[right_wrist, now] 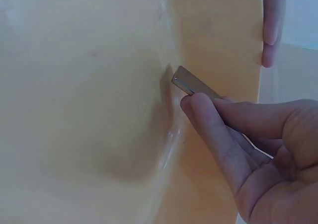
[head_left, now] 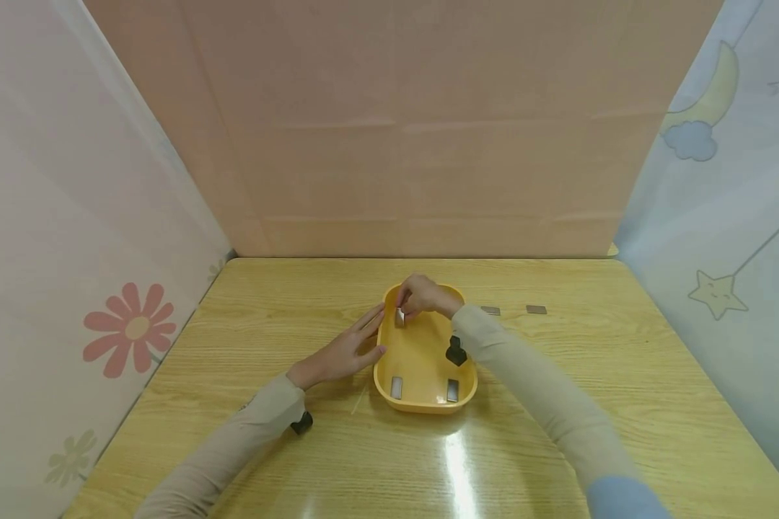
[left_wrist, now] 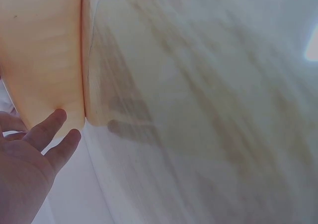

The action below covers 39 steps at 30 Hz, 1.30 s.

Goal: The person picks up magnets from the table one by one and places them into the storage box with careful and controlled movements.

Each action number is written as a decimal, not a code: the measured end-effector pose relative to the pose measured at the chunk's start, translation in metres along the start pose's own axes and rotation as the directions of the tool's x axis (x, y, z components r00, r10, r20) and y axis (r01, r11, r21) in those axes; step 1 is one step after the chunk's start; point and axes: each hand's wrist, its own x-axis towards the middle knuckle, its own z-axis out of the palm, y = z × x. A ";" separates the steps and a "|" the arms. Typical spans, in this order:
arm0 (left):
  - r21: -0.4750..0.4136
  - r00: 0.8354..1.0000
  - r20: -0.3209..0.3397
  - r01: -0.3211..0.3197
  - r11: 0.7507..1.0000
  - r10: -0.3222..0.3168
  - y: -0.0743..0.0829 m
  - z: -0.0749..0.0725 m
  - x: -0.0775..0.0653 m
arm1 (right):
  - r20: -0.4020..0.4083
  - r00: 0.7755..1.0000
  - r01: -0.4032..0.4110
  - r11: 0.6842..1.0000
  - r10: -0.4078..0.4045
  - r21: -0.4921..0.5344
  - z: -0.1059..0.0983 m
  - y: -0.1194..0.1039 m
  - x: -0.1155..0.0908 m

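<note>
A yellow oblong plastic tub (head_left: 423, 360) stands on the wooden table. My right hand (head_left: 422, 294) reaches over its right side and pinches a small flat grey rectangular block (right_wrist: 195, 85) between thumb and fingers, close to the tub's far left inner wall. Inside the tub, one like block (head_left: 397, 388) lies at the near left and another (head_left: 452, 390) at the near right. With fingers extended, my left hand (head_left: 345, 355) rests against the tub's left outer side. In the left wrist view its fingertips (left_wrist: 58, 115) are right at the tub wall.
To the right of the tub, two more grey blocks lie on the table, one partly behind the right forearm (head_left: 491, 311) and one farther right (head_left: 536, 309). A pink backdrop (head_left: 396, 144) rises behind the table, with patterned sheets at both sides.
</note>
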 end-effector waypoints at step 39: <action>-0.005 1.000 -0.013 0.012 1.000 -0.012 -0.001 0.001 -0.002 | -0.136 0.990 -0.059 0.960 0.022 -0.272 0.014 0.005 0.007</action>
